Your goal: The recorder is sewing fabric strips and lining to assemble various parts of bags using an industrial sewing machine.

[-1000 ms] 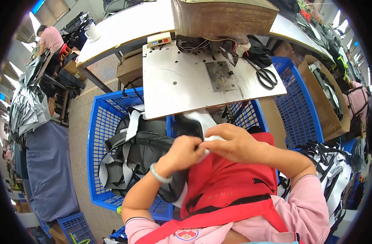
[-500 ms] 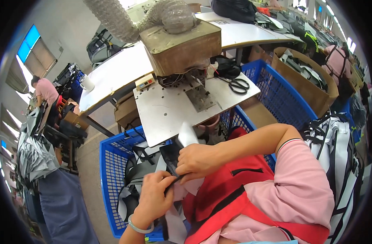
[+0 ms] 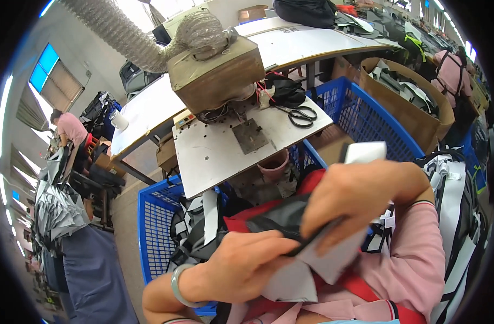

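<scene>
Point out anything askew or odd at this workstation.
Nothing looks damaged or spilled. Both the left hand and right hand pinch a black and grey fabric piece; the scissors lie flat on the white machine table.

The left hand (image 3: 247,264) sits low in the head view, toward six o'clock, its forearm bare and coming up from about seven o'clock, with a pale bangle round the wrist. The fingers are curled inward and the thumb points toward three o'clock, pinching shut. The right hand (image 3: 360,202) lies above and to the side of it, toward four o'clock, back of the hand facing the camera, fingers bent down and closed in a grip. Its forearm, in a pink sleeve with a striped cuff, comes in from five o'clock. The two hands are close, fingertips nearly meeting.
</scene>
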The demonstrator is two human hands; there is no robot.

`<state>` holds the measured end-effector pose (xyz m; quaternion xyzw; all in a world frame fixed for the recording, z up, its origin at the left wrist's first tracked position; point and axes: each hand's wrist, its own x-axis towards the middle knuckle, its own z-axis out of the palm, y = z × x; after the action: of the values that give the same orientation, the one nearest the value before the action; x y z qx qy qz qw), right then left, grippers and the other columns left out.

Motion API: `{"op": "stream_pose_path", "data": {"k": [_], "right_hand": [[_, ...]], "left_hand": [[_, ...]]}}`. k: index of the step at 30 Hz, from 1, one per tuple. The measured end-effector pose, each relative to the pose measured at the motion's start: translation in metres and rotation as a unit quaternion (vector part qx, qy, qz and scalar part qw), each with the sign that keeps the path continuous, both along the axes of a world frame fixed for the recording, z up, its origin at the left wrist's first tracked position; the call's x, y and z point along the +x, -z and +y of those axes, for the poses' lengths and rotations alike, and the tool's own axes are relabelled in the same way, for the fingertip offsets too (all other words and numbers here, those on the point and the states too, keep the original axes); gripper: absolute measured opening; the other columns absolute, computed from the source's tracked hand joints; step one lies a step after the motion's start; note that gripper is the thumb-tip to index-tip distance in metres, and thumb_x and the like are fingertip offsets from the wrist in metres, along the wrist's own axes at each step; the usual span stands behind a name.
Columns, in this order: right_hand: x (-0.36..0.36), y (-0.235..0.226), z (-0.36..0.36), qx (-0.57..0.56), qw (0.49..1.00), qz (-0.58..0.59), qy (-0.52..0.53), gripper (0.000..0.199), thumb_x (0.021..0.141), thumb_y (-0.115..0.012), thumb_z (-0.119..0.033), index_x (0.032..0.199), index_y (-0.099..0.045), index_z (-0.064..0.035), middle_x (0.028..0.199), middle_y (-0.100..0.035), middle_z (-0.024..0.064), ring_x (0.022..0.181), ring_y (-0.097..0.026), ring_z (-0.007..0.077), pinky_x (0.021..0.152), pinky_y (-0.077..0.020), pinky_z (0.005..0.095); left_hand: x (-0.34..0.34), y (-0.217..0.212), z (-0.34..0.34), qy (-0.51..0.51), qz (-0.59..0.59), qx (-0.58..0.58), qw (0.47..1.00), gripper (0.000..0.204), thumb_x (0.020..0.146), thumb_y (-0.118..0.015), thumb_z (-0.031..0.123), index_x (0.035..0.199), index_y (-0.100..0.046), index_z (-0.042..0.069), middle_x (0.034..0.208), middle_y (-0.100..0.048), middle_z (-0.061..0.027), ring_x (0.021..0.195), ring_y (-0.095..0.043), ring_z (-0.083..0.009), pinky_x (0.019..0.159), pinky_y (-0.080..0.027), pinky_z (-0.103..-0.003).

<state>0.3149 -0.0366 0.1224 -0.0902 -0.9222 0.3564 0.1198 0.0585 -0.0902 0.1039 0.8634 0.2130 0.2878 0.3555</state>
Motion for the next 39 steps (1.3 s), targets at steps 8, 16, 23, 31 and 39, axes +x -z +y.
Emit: {"op": "stream_pose_path", "data": {"k": [8,16,23,31,39], "right_hand": [[0.034,0.045,0.073,0.013,0.955,-0.035,0.295,0.031,0.084,-0.070,-0.031,0.097,-0.068,-0.0029,0.071,-0.062,0.0171,0.068,-0.061,0.0320,0.063,-0.0473,0.0365],[0.021,0.107,0.148,-0.138,0.946,0.000,0.294,0.036,0.082,-0.069,-0.034,0.096,-0.068,-0.0012,0.068,-0.061,0.0113,0.063,-0.056,0.0191,0.061,-0.0446,0.0341],[0.006,0.119,0.193,-0.169,0.937,-0.019,0.305,0.036,0.082,-0.069,-0.034,0.096,-0.069,-0.0008,0.071,-0.061,0.0086,0.068,-0.055,0.0164,0.064,-0.0444,0.0328],[-0.013,0.133,0.228,-0.203,0.920,-0.016,0.336,0.034,0.083,-0.071,-0.032,0.096,-0.069,0.0000,0.070,-0.060,0.0023,0.068,-0.051,0.0097,0.063,-0.0431,0.0289],[-0.019,0.147,0.245,-0.244,0.908,-0.018,0.341,0.031,0.084,-0.072,-0.030,0.096,-0.071,-0.0016,0.071,-0.060,0.0008,0.068,-0.051,0.0088,0.062,-0.0425,0.0276]], "left_hand": [[0.044,0.015,0.126,-0.107,0.124,-0.129,0.978,0.018,0.086,-0.065,0.008,0.101,-0.067,-0.001,0.082,-0.065,-0.0049,0.069,-0.059,-0.0133,0.062,-0.046,-0.027],[0.012,0.093,0.195,-0.130,-0.012,-0.373,0.919,0.019,0.090,-0.067,0.014,0.104,-0.069,0.001,0.085,-0.062,0.0059,0.077,-0.051,-0.0031,0.069,-0.041,-0.019],[0.006,0.111,0.231,-0.186,-0.032,-0.342,0.921,0.021,0.089,-0.068,0.014,0.104,-0.070,-0.001,0.084,-0.063,0.0036,0.076,-0.052,-0.0045,0.069,-0.041,-0.019],[-0.007,0.135,0.271,-0.241,-0.037,-0.328,0.913,0.024,0.088,-0.069,0.014,0.104,-0.069,-0.005,0.085,-0.066,-0.0002,0.074,-0.055,-0.0063,0.067,-0.043,-0.020],[-0.012,0.156,0.288,-0.230,-0.058,-0.347,0.907,0.026,0.088,-0.069,0.014,0.105,-0.068,-0.005,0.084,-0.065,0.0001,0.074,-0.055,-0.0058,0.067,-0.043,-0.019]]}}
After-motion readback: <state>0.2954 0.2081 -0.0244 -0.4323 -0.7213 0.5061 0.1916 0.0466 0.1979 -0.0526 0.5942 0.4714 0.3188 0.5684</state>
